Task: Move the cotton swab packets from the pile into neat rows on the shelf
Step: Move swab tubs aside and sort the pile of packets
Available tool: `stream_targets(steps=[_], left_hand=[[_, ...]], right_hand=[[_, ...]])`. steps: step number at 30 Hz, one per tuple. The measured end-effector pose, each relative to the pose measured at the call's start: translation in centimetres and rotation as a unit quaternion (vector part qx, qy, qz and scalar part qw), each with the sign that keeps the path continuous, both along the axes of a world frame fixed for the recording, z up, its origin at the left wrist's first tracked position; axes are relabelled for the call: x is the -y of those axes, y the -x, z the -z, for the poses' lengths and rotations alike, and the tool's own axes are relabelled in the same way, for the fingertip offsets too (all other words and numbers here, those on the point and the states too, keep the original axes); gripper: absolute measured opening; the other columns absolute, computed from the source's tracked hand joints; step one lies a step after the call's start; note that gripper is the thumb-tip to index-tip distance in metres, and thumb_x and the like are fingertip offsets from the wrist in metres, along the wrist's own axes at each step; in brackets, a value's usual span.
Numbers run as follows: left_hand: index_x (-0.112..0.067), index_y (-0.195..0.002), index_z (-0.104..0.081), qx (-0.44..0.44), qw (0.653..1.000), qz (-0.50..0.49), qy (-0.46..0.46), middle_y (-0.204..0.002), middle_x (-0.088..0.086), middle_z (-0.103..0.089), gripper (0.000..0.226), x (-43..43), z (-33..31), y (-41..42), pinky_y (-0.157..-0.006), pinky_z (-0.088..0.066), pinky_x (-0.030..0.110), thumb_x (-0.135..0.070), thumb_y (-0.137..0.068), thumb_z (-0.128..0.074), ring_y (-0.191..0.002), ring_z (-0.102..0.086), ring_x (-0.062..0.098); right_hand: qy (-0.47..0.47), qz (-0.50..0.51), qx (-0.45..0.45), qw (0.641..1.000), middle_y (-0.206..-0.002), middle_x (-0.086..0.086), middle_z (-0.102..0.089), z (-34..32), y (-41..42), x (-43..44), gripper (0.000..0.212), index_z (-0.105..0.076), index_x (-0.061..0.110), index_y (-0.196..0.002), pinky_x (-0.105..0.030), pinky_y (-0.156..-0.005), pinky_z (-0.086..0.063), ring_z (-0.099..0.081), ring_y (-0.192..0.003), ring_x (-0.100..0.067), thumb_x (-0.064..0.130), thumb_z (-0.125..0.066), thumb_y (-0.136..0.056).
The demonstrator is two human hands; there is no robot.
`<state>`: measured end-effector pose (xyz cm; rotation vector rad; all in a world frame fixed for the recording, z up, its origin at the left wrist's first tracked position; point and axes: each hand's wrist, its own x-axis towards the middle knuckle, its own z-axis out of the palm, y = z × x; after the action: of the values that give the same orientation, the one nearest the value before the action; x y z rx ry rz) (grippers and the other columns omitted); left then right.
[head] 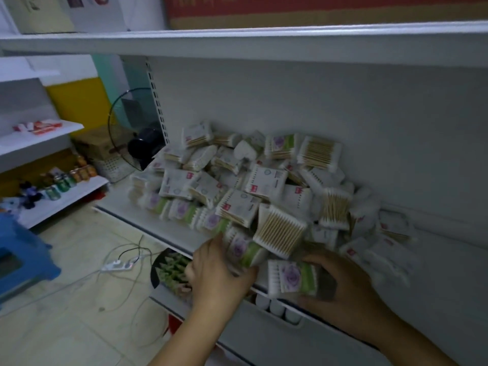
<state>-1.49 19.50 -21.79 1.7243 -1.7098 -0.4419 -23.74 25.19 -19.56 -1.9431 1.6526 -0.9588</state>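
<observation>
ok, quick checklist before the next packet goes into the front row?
1. Grip: left hand grips a white plastic swab packet with purple flower and green band: ok.
2. Second grip: right hand holds a second flower-print packet at the front edge of the white metal shelf: ok.
3. Row begun: row of flower-print packets stands along the front, at left: ok.
4. Row end free: loose pile of swab packets overlaps it: not ok.
5. Row evenly aligned: blurred, cannot tell.
</observation>
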Motion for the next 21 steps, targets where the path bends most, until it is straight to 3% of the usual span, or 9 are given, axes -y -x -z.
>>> stream_targets(steps=[5,7,9,13,16,19,21], left_hand=[[-0.033,-0.14,-0.03,-0.047,0.993,0.107,-0.019,-0.12,-0.017,-0.029,0.097,-0.2,-0.2,-3.2,-0.096,-0.031,0.018,-0.068,-0.059,-0.069,-0.117,-0.033,0.002],[-0.042,-0.131,-0.03,-0.098,0.982,0.155,-0.052,-0.116,-0.022,-0.028,0.088,0.0,-0.9,-4.2,-0.081,-0.036,0.005,-0.064,-0.058,-0.074,-0.101,-0.04,-0.011],[-0.047,-0.122,-0.032,-0.176,0.959,0.196,-0.109,-0.12,-0.021,-0.038,0.081,0.2,-1.2,-5.0,-0.069,-0.042,0.001,-0.052,-0.058,-0.081,-0.099,-0.048,-0.013],[-0.055,-0.11,-0.045,-0.37,0.863,0.27,-0.213,-0.097,-0.013,-0.067,0.079,0.7,-0.8,-6.0,-0.065,-0.052,0.015,-0.003,-0.065,-0.083,-0.09,-0.068,0.009],[-0.057,-0.101,-0.05,-0.411,0.83,0.299,-0.231,-0.104,-0.003,-0.066,0.084,0.8,-0.6,-6.2,-0.067,-0.055,0.023,0.017,-0.067,-0.072,-0.091,-0.07,0.019],[-0.042,-0.11,-0.047,-0.464,0.789,0.308,-0.259,-0.114,0.016,-0.061,0.087,1.1,-0.8,-6.2,-0.07,-0.058,0.033,0.031,-0.065,-0.063,-0.094,-0.067,0.032],[-0.037,-0.112,-0.046,-0.497,0.767,0.301,-0.273,-0.116,0.021,-0.058,0.09,0.8,-1.0,-5.9,-0.076,-0.058,0.042,0.036,-0.061,-0.058,-0.099,-0.064,0.039]], right_hand=[[-0.098,0.028,0.018,0.995,-0.108,0.029,-0.055,-0.3,-1.5,-0.9,0.057,-0.054,0.049,-0.106,-0.016,-0.076,-0.05,-0.055,-0.097,0.01,0.049,-0.082,-0.057],[-0.104,0.054,0.043,0.992,-0.105,0.03,-0.057,-0.4,-1.8,-1.4,0.054,-0.054,0.05,-0.103,-0.009,-0.073,-0.047,-0.057,-0.094,0.01,0.043,-0.083,-0.058],[-0.12,0.081,0.068,0.987,-0.1,0.032,-0.059,-0.3,-2.2,-2.2,0.052,-0.054,0.049,-0.099,-0.005,-0.067,-0.044,-0.059,-0.09,0.011,0.04,-0.083,-0.057],[-0.125,0.133,0.101,0.978,-0.095,0.022,-0.065,-0.2,-3.2,-3.5,0.049,-0.052,0.035,-0.099,-0.005,-0.066,-0.044,-0.062,-0.086,0.007,0.025,-0.085,-0.064],[-0.105,0.162,0.13,0.973,-0.101,0.016,-0.064,-0.3,-3.9,-4.2,0.053,-0.052,0.032,-0.104,-0.005,-0.07,-0.045,-0.062,-0.089,0.007,0.011,-0.084,-0.067],[-0.103,0.163,0.155,0.969,-0.113,0.022,-0.06,-0.9,-4.1,-4.6,0.062,-0.051,0.041,-0.113,-0.006,-0.079,-0.046,-0.06,-0.097,0.01,0.01,-0.082,-0.069],[-0.12,0.154,0.165,0.967,-0.116,0.016,-0.062,-1.4,-3.7,-4.9,0.058,-0.053,0.038,-0.114,-0.011,-0.083,-0.048,-0.062,-0.099,0.006,0.012,-0.081,-0.071]])
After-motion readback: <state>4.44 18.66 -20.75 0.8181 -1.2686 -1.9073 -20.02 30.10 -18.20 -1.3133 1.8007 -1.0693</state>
